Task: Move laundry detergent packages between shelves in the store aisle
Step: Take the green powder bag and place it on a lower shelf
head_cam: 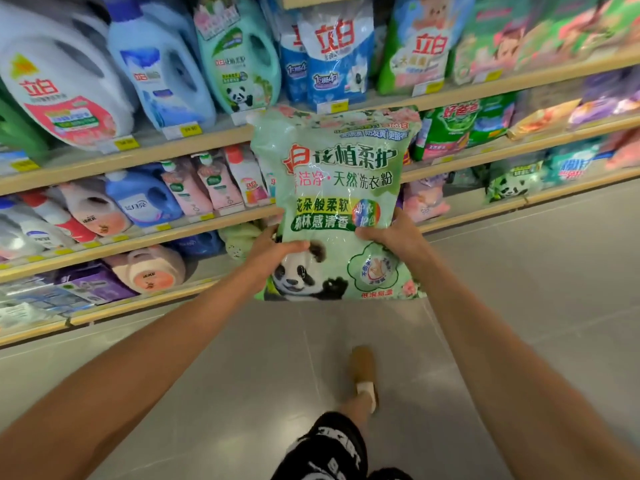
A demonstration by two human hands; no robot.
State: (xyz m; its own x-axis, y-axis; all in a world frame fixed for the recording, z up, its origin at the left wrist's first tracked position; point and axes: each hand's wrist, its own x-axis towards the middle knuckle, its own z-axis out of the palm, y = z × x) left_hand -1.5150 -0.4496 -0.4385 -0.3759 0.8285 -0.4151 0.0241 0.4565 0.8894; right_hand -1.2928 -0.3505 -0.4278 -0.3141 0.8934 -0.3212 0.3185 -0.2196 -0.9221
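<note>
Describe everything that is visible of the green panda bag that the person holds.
The green panda detergent bag is a large soft plastic pouch, glossy and a little wrinkled. It is pale green with pink flowers along the top, white and green Chinese lettering, and a panda printed at the lower left. It is upright, front facing the camera, held in the air before the shelves. The left hand and the right hand grip its two sides near the bottom. It touches no shelf.

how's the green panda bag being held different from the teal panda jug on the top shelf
The green panda bag is a soft flat pouch; the teal panda jug is a rigid bottle with a handle. The bag is off the shelves, gripped low on either side by the left hand and right hand; the jug stands on the top shelf among other bottles. Both are greenish and show a panda.
</note>
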